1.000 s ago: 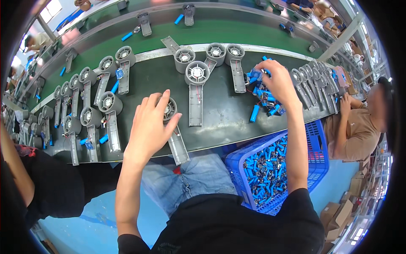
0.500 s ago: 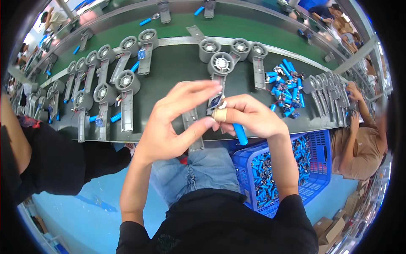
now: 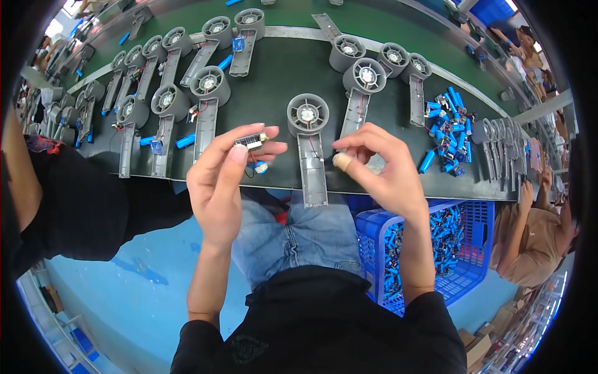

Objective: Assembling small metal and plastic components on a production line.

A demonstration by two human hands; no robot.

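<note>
My left hand (image 3: 218, 181) pinches a small black circuit board (image 3: 251, 142) with a white connector between thumb and fingers. Below it, a blue battery cell (image 3: 260, 167) shows partly, its other end hidden by the hand. Between my hands lies a grey fan housing (image 3: 308, 115) with a round fan and a long open handle (image 3: 313, 177) reaching over the table's near edge. A thin wire with a small plug comes out of that handle. My right hand (image 3: 386, 168), a tan wrap on its thumb, is just right of the wire, thumb and index finger apart, with nothing visible between them.
Several more fan housings (image 3: 208, 84) stand at the left and far right on the dark green table (image 3: 274, 68). A pile of blue battery cells (image 3: 451, 134) lies to the right. Below the table is a blue crate (image 3: 374, 249) full of cells. Co-workers sit on both sides.
My hands have moved apart. The battery cell, at my right hand before, now shows below my left hand with the board. The handle, partly covered by my hands before, is in plain sight.
</note>
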